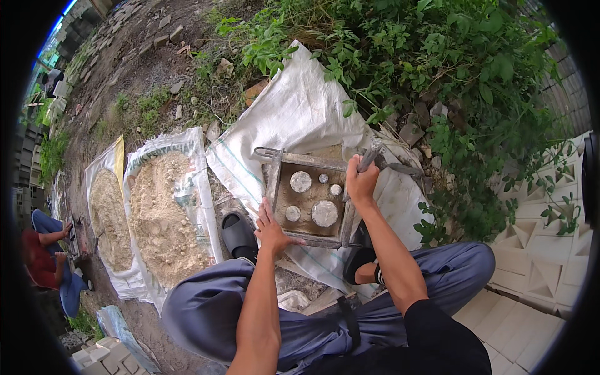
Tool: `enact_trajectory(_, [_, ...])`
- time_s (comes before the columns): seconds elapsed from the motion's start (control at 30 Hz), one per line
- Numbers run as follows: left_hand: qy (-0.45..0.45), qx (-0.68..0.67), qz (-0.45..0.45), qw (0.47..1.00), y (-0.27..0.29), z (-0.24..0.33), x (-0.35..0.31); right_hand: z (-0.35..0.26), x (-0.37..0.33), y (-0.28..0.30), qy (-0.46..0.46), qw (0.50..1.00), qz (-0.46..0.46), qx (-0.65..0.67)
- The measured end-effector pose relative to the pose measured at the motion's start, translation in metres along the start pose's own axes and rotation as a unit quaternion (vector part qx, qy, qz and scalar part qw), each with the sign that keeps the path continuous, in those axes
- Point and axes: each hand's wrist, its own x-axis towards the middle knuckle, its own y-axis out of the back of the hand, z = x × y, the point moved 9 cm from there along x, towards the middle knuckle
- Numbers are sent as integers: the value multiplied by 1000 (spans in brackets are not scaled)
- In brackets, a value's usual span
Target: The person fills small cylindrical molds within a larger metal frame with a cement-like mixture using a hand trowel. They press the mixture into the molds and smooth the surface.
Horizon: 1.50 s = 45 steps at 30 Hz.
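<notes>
A square metal moulding frame (345, 215) lies on a white woven sack between my feet. Inside it, several round pale discs (324, 213) of different sizes sit on brownish sand (306, 199). My left hand (272, 231) rests with spread fingers against the frame's near left corner, its thumb along the near edge. At the far right corner, my right hand (362, 181) is closed around a grey, hammer-like tool (375, 152). A dark bar stretches rightward beside that tool; where the two join is unclear. The part inside my fist is hidden.
On the left, two sacks carry heaps of pale sand (164, 215). The white sack (294, 103) spreads beyond the frame, with green plants (450, 75) behind it. Stacked pale blocks (540, 250) stand at the right. Another person (50, 262) sits far left.
</notes>
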Motion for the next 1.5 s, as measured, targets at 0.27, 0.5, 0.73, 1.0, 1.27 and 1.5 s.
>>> enact_trajectory(0.27, [1, 8, -11, 1000, 2, 4, -6, 2, -11, 13, 60, 995, 70, 43])
enact_trajectory(0.5, [-20, -4, 19, 1000, 6, 10, -4, 18, -3, 17, 19, 990, 97, 98])
enact_trajectory(0.73, [11, -2, -11, 1000, 5, 3, -3, -24, 2, 33, 30, 988, 121, 89])
enact_trajectory(1.0, [18, -7, -16, 1000, 6, 0, -4, -15, 1, 14, 47, 991, 79, 101])
enact_trajectory(1.27, [15, -12, -17, 1000, 1, -1, -3, 3, -4, 9, -98, 974, 41, 198])
enact_trajectory(1.5, [11, -7, -6, 1000, 4, -3, -5, -34, -6, 23, -91, 920, 105, 366])
